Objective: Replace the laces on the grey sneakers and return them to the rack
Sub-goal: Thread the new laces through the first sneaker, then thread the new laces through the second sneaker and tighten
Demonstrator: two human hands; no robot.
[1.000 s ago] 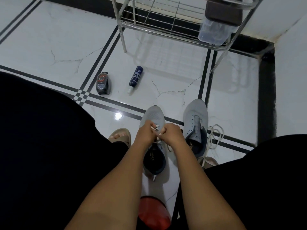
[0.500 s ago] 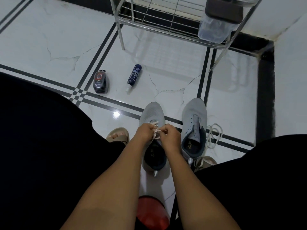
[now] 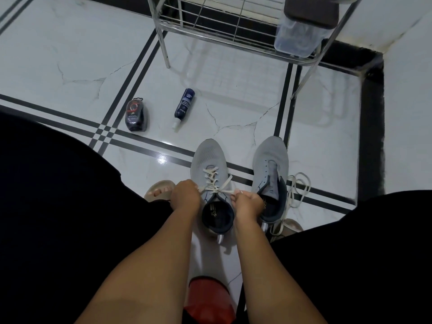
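Observation:
Two grey sneakers stand side by side on the white tiled floor, toes pointing away from me. The left sneaker [image 3: 208, 160] carries a white lace [image 3: 211, 177] threaded up its eyelets. My left hand [image 3: 185, 195] grips one lace end at the shoe's left side, and my right hand [image 3: 247, 203] grips the other end at its right side, the lace stretched taut between them. The right sneaker [image 3: 272, 157] has no lace in its eyelets; a loose white lace [image 3: 295, 190] lies curled on the floor beside it.
A metal wire rack [image 3: 233, 26] stands ahead, with a clear plastic box [image 3: 297, 40] on its shelf. A dark polish sponge case [image 3: 136, 115] and a blue bottle [image 3: 183, 106] lie on the floor to the left. My sandalled foot [image 3: 159, 189] and a red object [image 3: 208, 300] are close by.
My hands were together over the left sneaker's tongue; they have now pulled apart sideways, drawing the lace ends tight and uncovering the lacing.

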